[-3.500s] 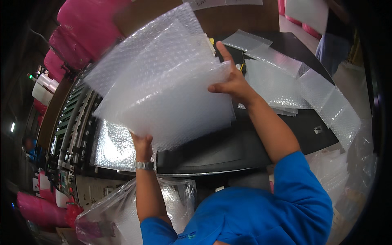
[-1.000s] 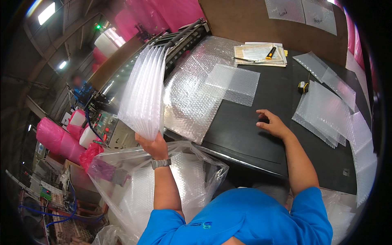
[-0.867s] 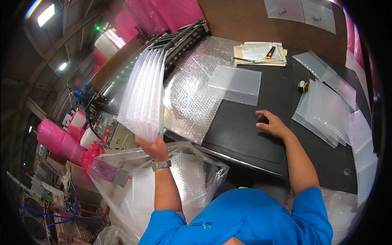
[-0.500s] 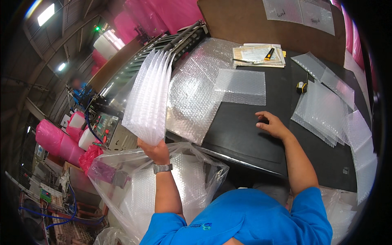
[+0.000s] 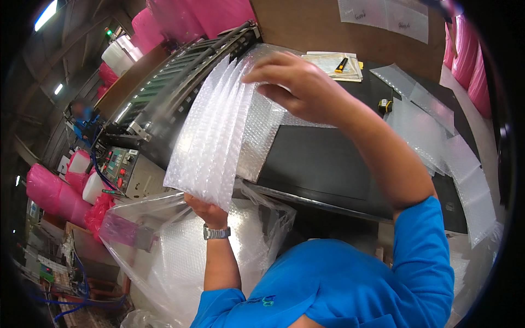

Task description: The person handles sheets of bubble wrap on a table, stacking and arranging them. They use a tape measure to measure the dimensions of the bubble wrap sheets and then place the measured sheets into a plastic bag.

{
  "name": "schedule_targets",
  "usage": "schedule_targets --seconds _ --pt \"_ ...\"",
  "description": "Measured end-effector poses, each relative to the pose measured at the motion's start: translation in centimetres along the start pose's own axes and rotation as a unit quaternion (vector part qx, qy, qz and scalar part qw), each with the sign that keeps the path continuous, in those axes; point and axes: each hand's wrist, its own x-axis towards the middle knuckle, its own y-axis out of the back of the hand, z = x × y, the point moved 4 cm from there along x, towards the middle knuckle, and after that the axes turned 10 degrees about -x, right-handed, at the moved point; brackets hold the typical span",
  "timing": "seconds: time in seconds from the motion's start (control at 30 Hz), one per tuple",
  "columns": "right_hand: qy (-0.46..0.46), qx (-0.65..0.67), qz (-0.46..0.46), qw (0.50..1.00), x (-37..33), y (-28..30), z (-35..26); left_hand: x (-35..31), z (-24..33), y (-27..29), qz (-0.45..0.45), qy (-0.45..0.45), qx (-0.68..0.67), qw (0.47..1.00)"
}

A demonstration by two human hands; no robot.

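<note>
Several clear bubble wrap sheets (image 5: pixel 208 142) stand upright and fanned in one bundle at the left of the table. My left hand (image 5: pixel 208 210) is closed on the bundle's lower end, a metal watch on its wrist. At the bundle's upper right edge is my right hand (image 5: pixel 298 87), fingers bent and thumb apart; whether the fingertips touch the edge I cannot tell. Behind the bundle a larger bubble wrap sheet (image 5: pixel 257 134) lies flat, partly hidden by my right hand. Below my left hand, more bubble wrap sits in a large clear plastic bag (image 5: pixel 128 218).
On the black table (image 5: pixel 317 164), a yellow and black cutter (image 5: pixel 341 65) rests on papers (image 5: pixel 322 60). A tape measure (image 5: pixel 385 105) and loose bubble wrap pieces (image 5: pixel 418 131) lie at the right. A roller machine (image 5: pixel 164 82) and control panel (image 5: pixel 120 167) stand at the left; a brown board (image 5: pixel 301 27) rises behind.
My right hand has moved from over the table, up and left to the bundle's upper edge. The bundle, still in my left hand, is fanned and turned slightly. The view has shifted a little.
</note>
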Motion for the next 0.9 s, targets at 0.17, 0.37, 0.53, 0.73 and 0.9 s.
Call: schedule_targets --seconds 0.17,0.37,0.53,0.73,0.9 --pt "0.045 -0.029 -0.149 0.987 2.3 -2.8 0.1 -1.4 -0.3 0.5 -0.002 -0.06 0.002 0.998" --pt "0.092 -0.005 -0.285 0.954 1.3 -4.6 -1.4 -2.8 -1.8 1.6 -0.002 0.068 -0.08 0.994" --pt "0.057 -0.128 -0.324 0.936 1.2 -3.7 -3.4 -2.7 0.4 -0.5 -0.059 0.222 -0.216 0.949" --pt "-0.087 -0.138 -0.287 0.944 3.3 -0.2 -3.7 -3.2 2.4 -1.3 -0.143 0.304 -0.303 0.892" --pt "-0.128 -0.108 -0.011 0.986 4.7 3.6 -3.5 -3.7 2.8 -2.0 -0.151 0.352 -0.363 0.849"
